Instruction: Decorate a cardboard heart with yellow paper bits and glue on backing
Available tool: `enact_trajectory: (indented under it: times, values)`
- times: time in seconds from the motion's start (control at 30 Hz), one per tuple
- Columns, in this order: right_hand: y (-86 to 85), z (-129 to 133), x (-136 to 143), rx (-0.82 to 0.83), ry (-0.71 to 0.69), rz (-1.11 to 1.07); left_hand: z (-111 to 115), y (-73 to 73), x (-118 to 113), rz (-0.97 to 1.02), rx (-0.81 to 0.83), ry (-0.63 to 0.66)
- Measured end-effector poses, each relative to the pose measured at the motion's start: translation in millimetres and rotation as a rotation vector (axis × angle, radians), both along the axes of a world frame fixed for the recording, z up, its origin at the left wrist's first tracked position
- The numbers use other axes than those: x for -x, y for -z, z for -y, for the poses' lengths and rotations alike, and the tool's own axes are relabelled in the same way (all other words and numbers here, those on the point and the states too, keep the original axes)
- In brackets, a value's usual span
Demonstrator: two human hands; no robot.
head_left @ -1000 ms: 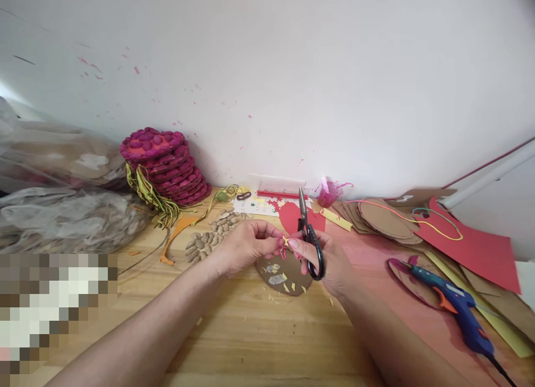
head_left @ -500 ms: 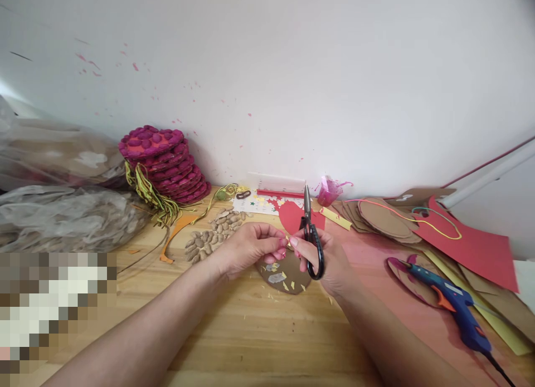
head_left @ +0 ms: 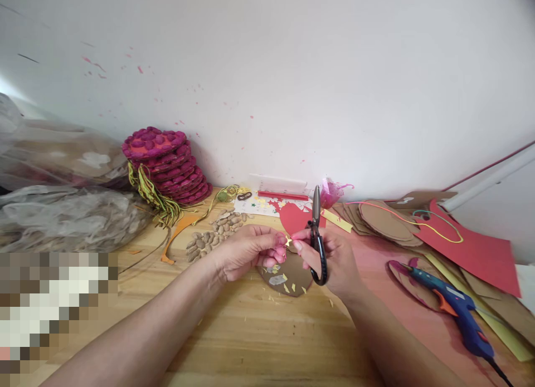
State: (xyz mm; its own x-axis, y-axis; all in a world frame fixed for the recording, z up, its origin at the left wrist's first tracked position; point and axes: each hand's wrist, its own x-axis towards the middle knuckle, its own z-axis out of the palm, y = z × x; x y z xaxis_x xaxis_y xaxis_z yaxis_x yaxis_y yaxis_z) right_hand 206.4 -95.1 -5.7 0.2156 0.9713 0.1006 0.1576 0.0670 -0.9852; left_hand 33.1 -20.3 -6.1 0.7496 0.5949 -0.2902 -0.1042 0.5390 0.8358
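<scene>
Yellow paper pc is btwn the two hands, above the far part of the brown cardboard disc. L hand pinches it w/ thumb and index finger; the other fingers are curled under, close to the palm. L forearm comes from the lower L corner and goes up to the centre. R hand comes from the lower R side, turned inward, w/ thumb and index tips next to the paper pc; if they also touch it, I cannot tell. This same hand holds the black scissors, approx. upright, blades closed and pointing up, handles beside the thumb. Yellow scraps lie on the disc and on the wooden table near it. On the L are peanuts and, behind, a stack of magenta discs. On the R are the blue glue gun and red paper.
</scene>
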Motion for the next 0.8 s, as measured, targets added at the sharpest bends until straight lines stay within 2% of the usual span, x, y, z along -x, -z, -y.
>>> enact_trajectory:
  times: [0.57,0.8]
  values:
    - [0.1,2.9,3.5,-0.071,-0.039,0.009,0.8,-1.6,3.1,0.036,0.027,0.079]
    - [-1.8,2.0,0.8,-0.14,-0.063,-0.001,-0.5,-2.9,3.5,0.046,0.009,0.065]
